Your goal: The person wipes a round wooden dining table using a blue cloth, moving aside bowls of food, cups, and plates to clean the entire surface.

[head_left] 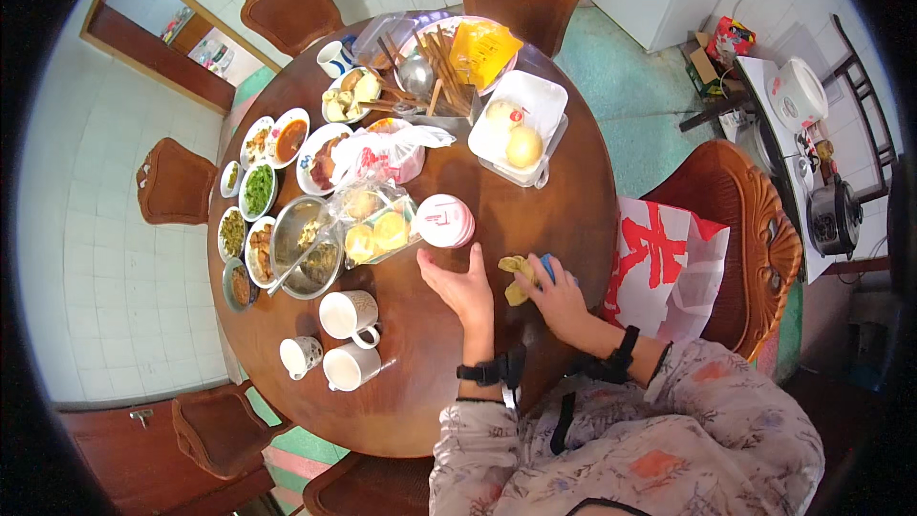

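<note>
My left hand [461, 287] is held over the round wooden table [516, 220] with its thumb and fingers apart, and nothing lies in it. Just beyond its fingertips stands a round pink-and-white container with a white lid [439, 217]. To the right, my right hand [556, 303] is closed over a crumpled yellowish cloth [516, 279] on the tabletop. Some blue material [546, 268] shows between its fingers; I cannot tell if it is part of the cloth. Both wrists wear black straps.
Left of my hands sit a clear bag of round yellow pastries [375, 232], a metal bowl with a spoon [308, 263] and three mugs [350, 315]. Several dishes line the left edge. Farther back are a chopstick holder [449, 110] and a white tray [518, 124]. A bag [669, 263] hangs at right.
</note>
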`<state>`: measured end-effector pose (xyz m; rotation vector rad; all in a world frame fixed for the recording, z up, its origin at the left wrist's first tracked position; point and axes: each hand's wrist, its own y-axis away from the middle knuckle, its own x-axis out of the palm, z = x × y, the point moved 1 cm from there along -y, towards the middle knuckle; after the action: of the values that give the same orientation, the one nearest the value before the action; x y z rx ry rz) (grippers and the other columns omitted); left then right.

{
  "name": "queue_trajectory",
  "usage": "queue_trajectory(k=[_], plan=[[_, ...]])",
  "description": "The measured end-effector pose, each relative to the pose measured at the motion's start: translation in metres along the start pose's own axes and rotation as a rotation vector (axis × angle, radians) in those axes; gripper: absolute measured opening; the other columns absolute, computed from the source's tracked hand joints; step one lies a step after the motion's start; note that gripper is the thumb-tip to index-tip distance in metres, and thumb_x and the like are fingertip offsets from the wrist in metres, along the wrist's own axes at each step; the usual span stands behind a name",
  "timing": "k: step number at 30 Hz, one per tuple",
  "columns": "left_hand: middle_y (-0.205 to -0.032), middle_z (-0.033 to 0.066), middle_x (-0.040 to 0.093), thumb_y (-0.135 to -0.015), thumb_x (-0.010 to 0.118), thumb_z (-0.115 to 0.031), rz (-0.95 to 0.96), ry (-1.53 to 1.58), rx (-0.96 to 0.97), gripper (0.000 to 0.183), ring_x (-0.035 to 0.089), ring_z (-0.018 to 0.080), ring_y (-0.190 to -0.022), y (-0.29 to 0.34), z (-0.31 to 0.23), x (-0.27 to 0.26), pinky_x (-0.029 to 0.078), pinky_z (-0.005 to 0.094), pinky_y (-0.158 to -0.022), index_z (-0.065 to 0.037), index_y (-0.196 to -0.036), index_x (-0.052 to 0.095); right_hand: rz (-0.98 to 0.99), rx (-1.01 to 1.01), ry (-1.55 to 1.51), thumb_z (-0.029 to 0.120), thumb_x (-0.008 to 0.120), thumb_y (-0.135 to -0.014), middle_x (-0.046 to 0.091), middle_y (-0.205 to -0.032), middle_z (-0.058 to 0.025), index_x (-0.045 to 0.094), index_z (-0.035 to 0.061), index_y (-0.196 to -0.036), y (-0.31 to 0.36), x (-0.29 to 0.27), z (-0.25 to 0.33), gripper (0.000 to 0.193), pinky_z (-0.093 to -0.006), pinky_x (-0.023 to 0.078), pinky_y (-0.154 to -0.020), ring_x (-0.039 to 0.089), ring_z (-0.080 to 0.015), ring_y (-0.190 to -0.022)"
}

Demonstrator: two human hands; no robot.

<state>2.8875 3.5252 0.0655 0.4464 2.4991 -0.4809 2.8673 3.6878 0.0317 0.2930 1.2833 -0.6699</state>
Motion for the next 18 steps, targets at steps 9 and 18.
queue_trajectory(k=[9, 18], plan=[[-0.131, 0.0257, 0.037, -0.060, 0.084, -0.023, -0.115, 0.120, -0.126, 0.097, 0.038, 0.0354, -0.122, -0.015, 0.016, 0.048, 0.030, 0.0422, -0.104, 0.010, -0.131, 0.026, 0.029, 0.415, 0.056, 0.005, 0.055, -0.074, 0.031, -0.137, -0.0183, 0.045, 0.0075, -0.127, -0.060, -0.020, -0.067, 0.054, -0.0474, 0.046, -0.079, 0.039, -0.0431, -0.114], [-0.122, 0.0246, 0.046, -0.061, 0.083, -0.021, -0.119, 0.193, -0.080, 0.089, 0.048, 0.0360, -0.112, -0.016, 0.024, 0.046, 0.038, 0.0431, -0.095, 0.008, -0.128, 0.031, 0.271, 0.168, 0.002, 0.004, 0.061, -0.070, 0.029, -0.133, -0.0276, 0.044, 0.0009, -0.126, -0.010, -0.004, 0.016, 0.059, -0.0441, 0.052, -0.074, 0.040, -0.0500, -0.105]])
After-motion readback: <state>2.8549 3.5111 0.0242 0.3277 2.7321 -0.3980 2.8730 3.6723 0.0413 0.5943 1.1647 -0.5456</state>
